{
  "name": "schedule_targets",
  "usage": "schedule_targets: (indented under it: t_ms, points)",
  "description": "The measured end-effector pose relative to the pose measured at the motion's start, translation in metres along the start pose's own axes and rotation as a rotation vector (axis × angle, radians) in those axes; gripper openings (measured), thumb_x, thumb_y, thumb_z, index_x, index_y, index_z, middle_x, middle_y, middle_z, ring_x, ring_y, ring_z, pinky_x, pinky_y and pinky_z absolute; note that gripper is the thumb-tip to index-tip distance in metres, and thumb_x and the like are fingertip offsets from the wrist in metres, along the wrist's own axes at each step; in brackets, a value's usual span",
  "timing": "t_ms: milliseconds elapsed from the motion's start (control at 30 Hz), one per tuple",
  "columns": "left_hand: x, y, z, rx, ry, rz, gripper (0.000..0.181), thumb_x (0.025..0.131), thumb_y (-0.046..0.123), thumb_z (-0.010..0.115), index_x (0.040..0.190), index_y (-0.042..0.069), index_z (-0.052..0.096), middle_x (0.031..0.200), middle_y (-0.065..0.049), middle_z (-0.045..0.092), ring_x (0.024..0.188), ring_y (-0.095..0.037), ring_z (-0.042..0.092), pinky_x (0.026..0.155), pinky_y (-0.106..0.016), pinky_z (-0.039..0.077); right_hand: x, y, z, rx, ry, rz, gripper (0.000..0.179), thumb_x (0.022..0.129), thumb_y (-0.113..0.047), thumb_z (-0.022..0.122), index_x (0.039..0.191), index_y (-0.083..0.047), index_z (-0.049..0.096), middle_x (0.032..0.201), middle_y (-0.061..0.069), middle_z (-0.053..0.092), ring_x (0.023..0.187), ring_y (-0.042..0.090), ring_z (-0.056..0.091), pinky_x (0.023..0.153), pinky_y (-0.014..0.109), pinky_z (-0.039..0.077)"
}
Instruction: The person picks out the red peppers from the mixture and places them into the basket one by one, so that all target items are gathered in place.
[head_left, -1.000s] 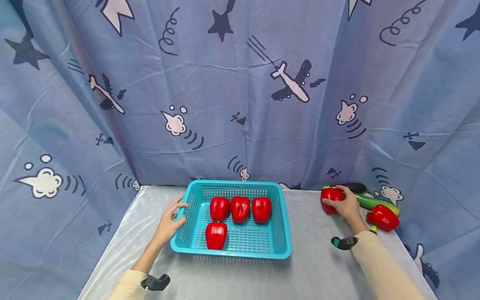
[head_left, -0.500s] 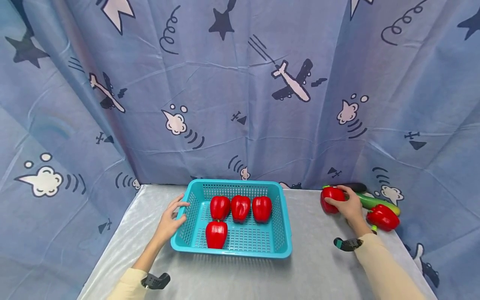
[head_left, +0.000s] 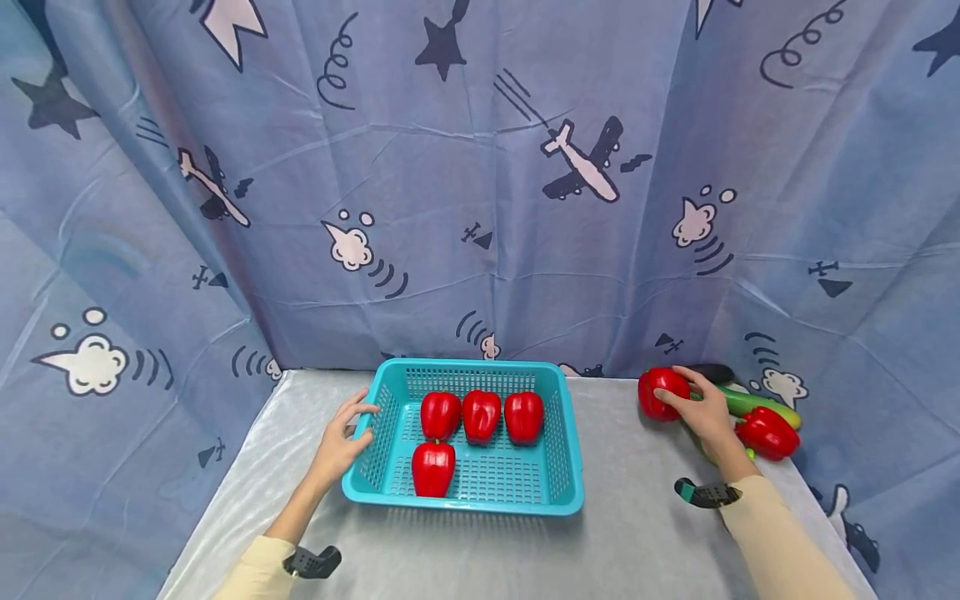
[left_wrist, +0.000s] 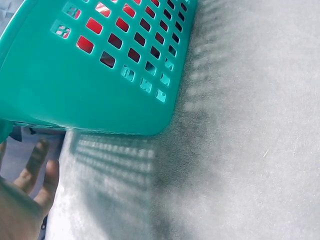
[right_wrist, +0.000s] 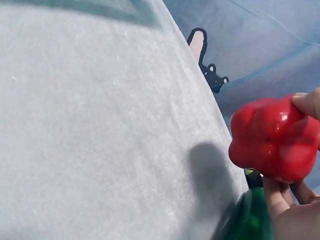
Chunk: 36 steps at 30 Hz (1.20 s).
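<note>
The red pepper (head_left: pixel 662 394) sat slightly higher in view than half a second earlier, gripped by the right hand (head_left: pixel 708 412) near the surface's far right corner; only the right wrist view showed its lobed end. The left hand (head_left: pixel 339 446) stayed by the blue basket's (head_left: pixel 487 507) left rim, fingers loosely parted, toward the surface's left edge. A wide strip of surface (head_left: pixel 611 467), reaching the far edge, separated basket and pepper
</note>
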<state>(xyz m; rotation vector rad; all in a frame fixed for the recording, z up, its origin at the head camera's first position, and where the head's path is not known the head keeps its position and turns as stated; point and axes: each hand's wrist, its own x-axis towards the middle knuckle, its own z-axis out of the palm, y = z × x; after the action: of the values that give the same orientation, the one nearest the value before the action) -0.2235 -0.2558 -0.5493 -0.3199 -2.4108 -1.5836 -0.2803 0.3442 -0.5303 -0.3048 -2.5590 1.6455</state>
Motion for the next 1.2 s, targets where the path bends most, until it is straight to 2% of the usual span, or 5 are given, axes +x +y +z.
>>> schedule_targets:
  t_ms: [333, 567, 767, 933, 1200]
  points:
    - [-0.001, -0.001, -0.001, -0.003, -0.009, -0.027, 0.041, 0.085, -0.016, 0.061, 0.123, -0.001, 0.066, 0.157, -0.026, 0.033, 0.143, -0.041, 0.034, 0.097, -0.061, 0.042, -0.010, -0.011, -0.001, 0.069, -0.083, 0.014, 0.081, 0.093, -0.038, 0.074, 0.154, -0.003, 0.034, 0.153, 0.029, 0.026, 0.138, 0.048, 0.021, 0.098, 0.058, 0.046]
    - [0.000, 0.000, 0.000, -0.009, -0.011, -0.047, 0.041, 0.085, -0.017, 0.061, 0.123, -0.001, 0.066, 0.158, -0.026, 0.032, 0.142, -0.042, 0.034, 0.098, -0.059, 0.043, -0.018, -0.017, -0.001, 0.166, -0.142, -0.005, 0.079, 0.095, -0.036, 0.073, 0.155, -0.007, 0.031, 0.151, 0.025, 0.028, 0.131, 0.040, 0.030, 0.089, 0.038, 0.054]
    - [0.000, 0.002, 0.000, -0.012, -0.012, -0.053, 0.042, 0.084, -0.017, 0.061, 0.123, -0.002, 0.065, 0.158, -0.025, 0.032, 0.142, -0.042, 0.035, 0.098, -0.059, 0.043, -0.025, -0.020, -0.001, 0.307, -0.178, -0.010, 0.063, 0.097, -0.031, 0.071, 0.150, -0.021, 0.039, 0.147, 0.017, 0.031, 0.121, 0.025, 0.039, 0.089, 0.042, 0.054]
    - [0.000, 0.002, 0.000, -0.007, -0.012, -0.061, 0.042, 0.085, -0.016, 0.061, 0.124, -0.002, 0.065, 0.158, -0.025, 0.032, 0.143, -0.041, 0.034, 0.099, -0.059, 0.042, -0.031, -0.024, 0.001, 0.441, -0.247, -0.017, 0.063, 0.101, -0.023, 0.065, 0.155, -0.027, 0.033, 0.148, 0.019, 0.030, 0.104, 0.012, 0.060, 0.085, 0.038, 0.056]
    - [-0.001, 0.001, 0.000, 0.002, -0.013, -0.053, 0.041, 0.085, -0.015, 0.062, 0.124, -0.003, 0.064, 0.158, -0.023, 0.033, 0.143, -0.042, 0.033, 0.099, -0.061, 0.041, -0.040, -0.028, 0.008, 0.535, -0.344, -0.067, 0.063, 0.104, -0.014, 0.056, 0.159, -0.027, 0.028, 0.146, 0.014, 0.027, 0.102, 0.015, 0.065, 0.083, 0.042, 0.057]
